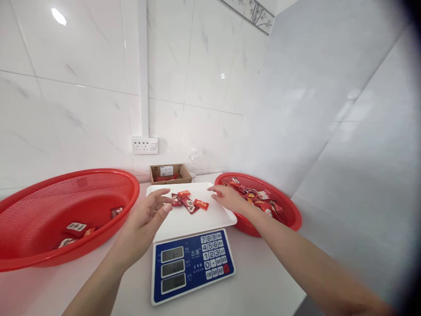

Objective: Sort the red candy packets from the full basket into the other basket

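Several small red wrapped packets [190, 203] lie in a loose cluster on the white pan [177, 226] of a digital scale [194, 265]. My left hand [149, 219] hovers at the pan's left side, its fingers apart and curved towards the packets, with nothing in it. On the other side my right hand [228, 196] is over the pan's right edge, fingers stretched towards the packets and apart from them. Nothing shows in its grasp. The scale's blue panel has number keys and three small displays, whose digits are hard to read.
A red plastic basket [126, 175] at left has a few packets in it. At right, another red basket [292, 210] holds a heap of packets. Behind the scale stand a cardboard box [184, 173] and a clear bottle [192, 162]. A socket [145, 145] is on the tiled wall.
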The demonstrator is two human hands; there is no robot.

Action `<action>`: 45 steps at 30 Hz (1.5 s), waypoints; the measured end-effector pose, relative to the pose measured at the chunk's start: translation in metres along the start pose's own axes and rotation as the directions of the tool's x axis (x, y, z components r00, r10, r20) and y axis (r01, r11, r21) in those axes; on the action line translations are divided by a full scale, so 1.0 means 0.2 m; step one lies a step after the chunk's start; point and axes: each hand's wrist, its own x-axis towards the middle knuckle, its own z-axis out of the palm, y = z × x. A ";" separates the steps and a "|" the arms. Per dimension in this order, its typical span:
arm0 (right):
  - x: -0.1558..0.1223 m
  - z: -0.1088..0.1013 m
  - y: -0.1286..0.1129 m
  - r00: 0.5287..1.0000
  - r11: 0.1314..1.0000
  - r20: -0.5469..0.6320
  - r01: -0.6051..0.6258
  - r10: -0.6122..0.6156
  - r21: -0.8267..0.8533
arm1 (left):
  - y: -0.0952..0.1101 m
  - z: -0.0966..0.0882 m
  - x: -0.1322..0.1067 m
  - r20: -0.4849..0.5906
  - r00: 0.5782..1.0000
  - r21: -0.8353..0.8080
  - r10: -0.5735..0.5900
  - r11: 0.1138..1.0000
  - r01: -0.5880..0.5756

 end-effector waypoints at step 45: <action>-0.17 0.05 -0.50 0.993 0.653 -0.109 0.112 -0.046 0.749 | 0.00 0.08 0.00 0.079 0.996 0.082 -0.026 0.996 0.020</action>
